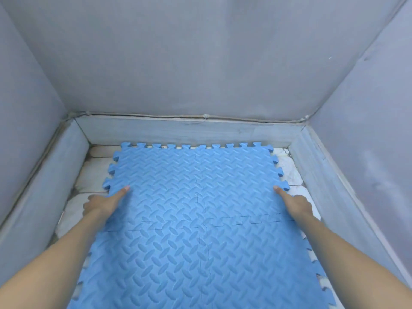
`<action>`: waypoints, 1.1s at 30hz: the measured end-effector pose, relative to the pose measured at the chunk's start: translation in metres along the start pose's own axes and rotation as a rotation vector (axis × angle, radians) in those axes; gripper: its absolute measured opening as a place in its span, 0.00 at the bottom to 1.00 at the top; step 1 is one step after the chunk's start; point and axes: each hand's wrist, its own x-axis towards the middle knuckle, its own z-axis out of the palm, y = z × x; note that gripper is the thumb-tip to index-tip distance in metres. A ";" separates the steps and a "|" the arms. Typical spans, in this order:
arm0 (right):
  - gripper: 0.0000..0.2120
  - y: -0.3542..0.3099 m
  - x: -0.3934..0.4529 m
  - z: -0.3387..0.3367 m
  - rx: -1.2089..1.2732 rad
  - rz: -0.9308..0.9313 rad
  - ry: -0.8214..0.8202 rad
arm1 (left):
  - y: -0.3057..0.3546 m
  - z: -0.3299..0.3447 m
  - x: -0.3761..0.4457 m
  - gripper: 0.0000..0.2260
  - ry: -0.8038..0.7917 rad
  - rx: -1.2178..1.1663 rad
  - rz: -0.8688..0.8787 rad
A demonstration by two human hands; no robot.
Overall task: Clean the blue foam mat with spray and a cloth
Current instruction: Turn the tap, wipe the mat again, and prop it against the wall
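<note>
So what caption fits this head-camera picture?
Both hands, left hand and right hand, holding the blue foam mat edges.

Pale tiled floor, stained near left corner, bounded by low grey skirting on three sides. Blue foam mat lies flat on it, apparently four interlocked tiles, far toothed edge close to skirting.
</note>
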 end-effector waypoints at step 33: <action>0.29 -0.391 -0.196 -0.168 -0.089 -1.279 0.470 | 0.185 -0.131 -0.069 0.35 0.083 -0.694 0.595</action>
